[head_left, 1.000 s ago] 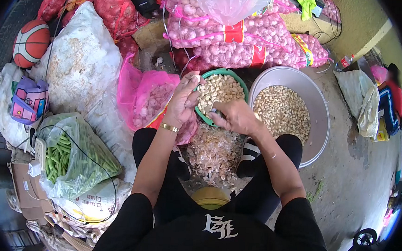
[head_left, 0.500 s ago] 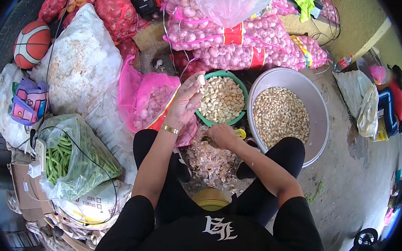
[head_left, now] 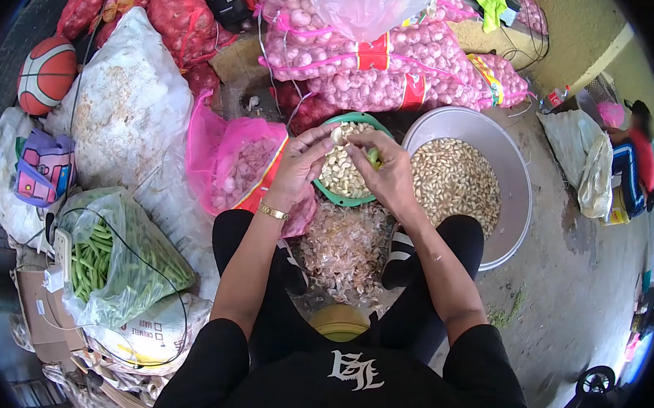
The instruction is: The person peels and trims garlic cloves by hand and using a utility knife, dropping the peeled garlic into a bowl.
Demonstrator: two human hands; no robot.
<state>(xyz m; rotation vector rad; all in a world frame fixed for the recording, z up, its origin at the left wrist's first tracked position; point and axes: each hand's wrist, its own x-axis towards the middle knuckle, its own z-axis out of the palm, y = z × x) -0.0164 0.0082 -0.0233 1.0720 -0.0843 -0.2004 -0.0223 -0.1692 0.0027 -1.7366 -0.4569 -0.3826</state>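
Over the green basin (head_left: 347, 202), my two hands meet in front of me. My left hand (head_left: 300, 160) pinches a pale garlic clove (head_left: 338, 136) between thumb and fingertips. Close against that clove, my right hand (head_left: 387, 174) is closed around a small knife with a yellow-green handle (head_left: 376, 159); its blade is hard to make out. Peeled garlic cloves (head_left: 342, 176) fill much of the green basin. To its right, a large grey basin (head_left: 519, 195) holds many brownish unpeeled cloves (head_left: 457, 184). A heap of papery skins (head_left: 345, 243) lies on the floor between my feet.
An open pink mesh bag (head_left: 231, 159) of bulbs lies left of the green basin. Full garlic sacks (head_left: 421, 51) are stacked behind. A plastic bag of green beans (head_left: 130, 255) and a basketball (head_left: 46, 76) are at left. Another person (head_left: 638, 154) is at far right.
My right hand has risen from the skin heap with the knife and come up to the clove in my left hand. The left hand has shifted slightly toward the right.
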